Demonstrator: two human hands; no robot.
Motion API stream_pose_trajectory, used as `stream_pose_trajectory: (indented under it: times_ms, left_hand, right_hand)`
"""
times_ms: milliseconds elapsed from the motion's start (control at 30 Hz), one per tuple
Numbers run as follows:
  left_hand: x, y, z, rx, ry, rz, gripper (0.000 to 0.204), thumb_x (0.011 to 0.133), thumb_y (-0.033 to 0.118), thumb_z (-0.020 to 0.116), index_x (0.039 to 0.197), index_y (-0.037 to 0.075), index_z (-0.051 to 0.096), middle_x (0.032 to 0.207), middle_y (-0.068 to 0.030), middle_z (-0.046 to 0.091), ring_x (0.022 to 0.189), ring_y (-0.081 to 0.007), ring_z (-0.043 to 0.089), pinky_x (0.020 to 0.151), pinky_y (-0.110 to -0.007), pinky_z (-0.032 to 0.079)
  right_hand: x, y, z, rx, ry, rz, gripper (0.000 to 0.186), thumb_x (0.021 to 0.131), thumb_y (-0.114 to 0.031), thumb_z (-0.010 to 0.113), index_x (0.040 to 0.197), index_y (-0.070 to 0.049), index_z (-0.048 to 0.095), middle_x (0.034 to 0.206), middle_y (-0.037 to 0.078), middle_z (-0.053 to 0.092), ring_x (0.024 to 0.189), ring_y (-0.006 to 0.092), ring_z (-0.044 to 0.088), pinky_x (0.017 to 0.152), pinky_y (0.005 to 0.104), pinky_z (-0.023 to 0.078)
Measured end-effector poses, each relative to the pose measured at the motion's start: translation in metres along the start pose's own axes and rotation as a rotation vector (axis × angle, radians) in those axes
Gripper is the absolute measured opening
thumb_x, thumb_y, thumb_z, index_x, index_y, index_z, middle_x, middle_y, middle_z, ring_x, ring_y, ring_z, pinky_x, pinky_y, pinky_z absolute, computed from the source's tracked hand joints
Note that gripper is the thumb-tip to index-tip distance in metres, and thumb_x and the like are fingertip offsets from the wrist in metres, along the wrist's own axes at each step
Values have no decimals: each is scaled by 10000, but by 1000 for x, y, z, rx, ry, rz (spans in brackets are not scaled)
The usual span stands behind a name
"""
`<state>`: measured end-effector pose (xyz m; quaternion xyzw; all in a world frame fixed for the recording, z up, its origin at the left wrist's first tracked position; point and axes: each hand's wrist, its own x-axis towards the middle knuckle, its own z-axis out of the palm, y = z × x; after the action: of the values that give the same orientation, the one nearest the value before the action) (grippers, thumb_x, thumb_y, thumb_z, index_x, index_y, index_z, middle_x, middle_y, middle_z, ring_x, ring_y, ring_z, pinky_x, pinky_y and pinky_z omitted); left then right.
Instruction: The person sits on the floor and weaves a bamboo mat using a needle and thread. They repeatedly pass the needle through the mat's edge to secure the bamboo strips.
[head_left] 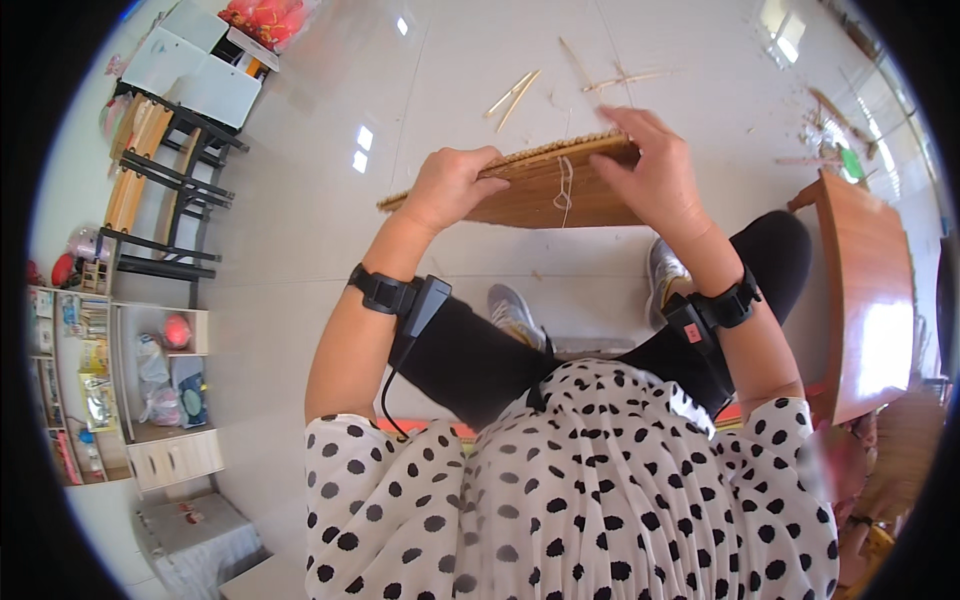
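A flat tan panel [540, 195], which looks made of straw stalks with a rough, knobbly edge, is tilted in front of me above the floor. My left hand [455, 185] is closed on its upper edge left of the middle, the thumb on the near face. Toward the right end my right hand [655, 170] grips the same panel, with the thumb on the near face and the fingers over the top edge. A thin white string [564, 192] hangs in a loop on the near face. The far face is hidden.
Loose stalks [514, 98] lie on the pale tiled floor beyond the panel, with more scraps at the far right. A brown wooden table [865, 290] stands at my right, near another person's arm [860, 530]. Stacked stools [150, 170] and a shelf unit [165, 435] line the left.
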<state>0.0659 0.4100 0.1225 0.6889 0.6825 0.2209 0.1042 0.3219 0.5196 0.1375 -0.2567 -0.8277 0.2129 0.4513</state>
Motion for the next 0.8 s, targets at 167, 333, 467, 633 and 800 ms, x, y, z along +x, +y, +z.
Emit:
stream_pose_trajectory:
  times_ms: [167,333,467,633,800]
  left_hand:
    - [11,31,32,-41,343,-46,234,826,187,789,1026,86,720,821,-152,705,707,-318,674,637,-381,529]
    - [18,78,87,-69,629,-127,237,831,144,763,1063,122,719,927,-113,733,774,-328,699,662,-400,555]
    - [28,98,129,-116,756,-191,237,846,117,740,1082,123,715,948,-89,739,781,-321,703,661,-411,553]
    - [25,126,141,-241,799,-138,319,871,-7,646,1175,85,673,1085,-85,727,922,-304,706,735,-407,571]
    - [8,136,146,-345,578,-18,528,847,-35,646,1364,28,563,1200,-186,671,1034,-382,669,809,-439,562]
  right_hand:
    - [14,-1,-6,-94,154,325,400,885,-207,733,1194,42,679,952,167,734,819,264,713,728,340,563]
    - [8,17,5,47,108,553,527,923,-371,707,1217,63,662,878,159,753,758,237,728,707,334,560]
    - [-1,20,18,82,135,544,693,872,-392,757,1319,102,567,951,160,753,803,238,732,735,342,576]
    - [-11,9,25,-45,150,529,805,832,-326,806,1409,120,463,1094,166,653,889,226,717,727,348,585]
    - [-26,34,23,-81,138,594,678,891,-269,726,1429,63,479,1121,168,598,838,215,684,747,349,572]
